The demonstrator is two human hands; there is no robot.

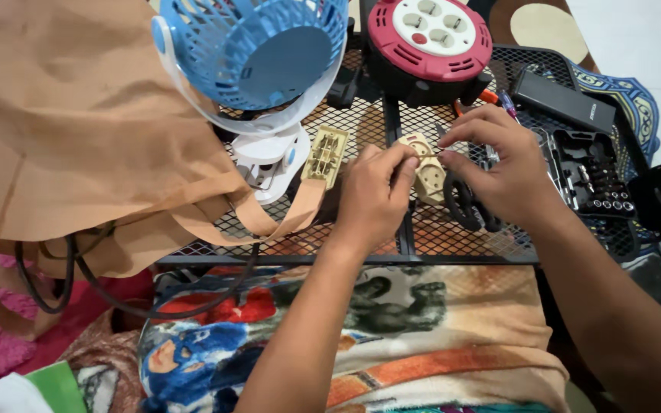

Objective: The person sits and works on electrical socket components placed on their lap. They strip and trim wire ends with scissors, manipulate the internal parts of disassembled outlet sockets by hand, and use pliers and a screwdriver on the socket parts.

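While my left hand [374, 195] pinches the beige socket housing [424, 170] at frame centre on the mesh tabletop [453, 237] and my right hand [499, 164] fingers clench a thin tool, I judge a slip could drop small parts through the mesh.

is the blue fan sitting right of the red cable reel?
No, the blue fan sits left of the red cable reel, at the far edge of the mesh table.

Blue clip-on fan [258, 50], upper left of black mesh table [460, 241]. Red-and-black cable reel [430, 46] behind. Open bit set case [590, 168] at right. Tan fabric bag [63, 130] at left. Printed blanket [392, 336] in foreground. Beige cover plate [325, 155] beside fan base.
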